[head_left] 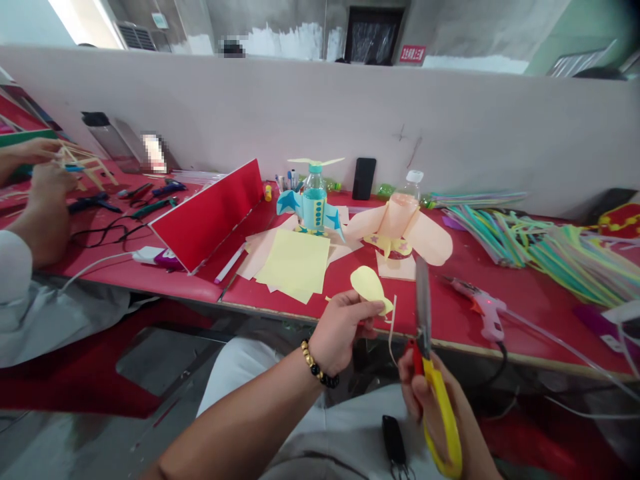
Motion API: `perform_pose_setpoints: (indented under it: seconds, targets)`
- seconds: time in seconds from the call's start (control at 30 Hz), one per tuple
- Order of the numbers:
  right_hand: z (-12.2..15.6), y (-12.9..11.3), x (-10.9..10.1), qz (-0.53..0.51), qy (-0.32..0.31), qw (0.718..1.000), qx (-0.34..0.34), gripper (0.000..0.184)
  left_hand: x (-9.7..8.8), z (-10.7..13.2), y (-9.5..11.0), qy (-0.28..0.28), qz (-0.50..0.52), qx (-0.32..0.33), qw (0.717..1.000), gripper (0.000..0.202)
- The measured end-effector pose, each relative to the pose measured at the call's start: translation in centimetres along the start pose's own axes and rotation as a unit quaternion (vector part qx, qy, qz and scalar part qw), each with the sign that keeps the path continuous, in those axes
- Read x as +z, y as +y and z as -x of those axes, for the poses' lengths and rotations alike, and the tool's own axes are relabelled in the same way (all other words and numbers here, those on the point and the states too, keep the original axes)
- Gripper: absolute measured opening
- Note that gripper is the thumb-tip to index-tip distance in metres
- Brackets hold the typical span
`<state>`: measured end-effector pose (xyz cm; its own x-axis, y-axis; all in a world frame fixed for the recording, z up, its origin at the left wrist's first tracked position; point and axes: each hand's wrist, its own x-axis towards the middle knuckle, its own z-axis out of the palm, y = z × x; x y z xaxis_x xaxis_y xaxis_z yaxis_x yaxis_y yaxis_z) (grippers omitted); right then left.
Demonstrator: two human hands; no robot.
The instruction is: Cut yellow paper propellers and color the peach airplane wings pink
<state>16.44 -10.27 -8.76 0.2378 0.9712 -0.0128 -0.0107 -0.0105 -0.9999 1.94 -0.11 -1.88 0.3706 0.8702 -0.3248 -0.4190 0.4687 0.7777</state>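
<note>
Between the thumb and fingers of my left hand [340, 327] is a yellow paper cutout [369, 283] with a rounded end, held over the table's front edge. My right hand [440, 393] grips yellow-and-red-handled scissors [424, 320], blades pointing up and away from me, apart from the cutout. A thin paper strip [393, 333] dangles between the hands. Behind the cutout lie stacked yellow paper sheets [295, 260]. Farther back stands a bottle with blue paper wings [314, 203]; to its right is a bottle wrapped in peach paper with peach wings [395, 220].
A pink glue gun [485, 307] lies at the right, near bundled coloured sticks [540, 240]. A red board [215, 217] stands left of the paper. A phone [364, 179] leans on the partition [250, 113]. At far left, another person's hands [50, 167] hold a stick frame.
</note>
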Motion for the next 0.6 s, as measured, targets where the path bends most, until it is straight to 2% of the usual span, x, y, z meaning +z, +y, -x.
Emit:
perform_pose_setpoints:
  seconds: [0.07, 0.2, 0.33, 0.5, 0.6]
  targets:
    - [-1.3, -1.2, 0.3, -0.010, 0.013, 1.000, -0.003, 0.029, -0.1, 0.0, -0.3, 0.001, -0.028, 0.013, 1.000, 0.027]
    - [-3.5, -3.3, 1.4, -0.035, 0.063, 0.997, -0.041, 0.033, 0.0, 0.5, -1.1, -0.036, -0.055, 0.045, 0.997, 0.018]
    - [-4.2, -4.3, 2.1, -0.005, 0.037, 0.998, -0.040, 0.027, 0.0, 1.0, -1.2, -0.074, -0.061, 0.059, 0.994, 0.019]
    - [-3.9, -4.9, 2.5, -0.029, 0.008, 0.999, -0.037, 0.024, -0.6, 1.1, -0.7, -0.051, -0.052, 0.035, 0.997, 0.026]
    - [-3.9, -5.3, 2.7, -0.025, 0.006, 0.999, -0.029, 0.024, -0.9, 1.0, -0.7, -0.055, -0.057, 0.045, 0.996, 0.028]
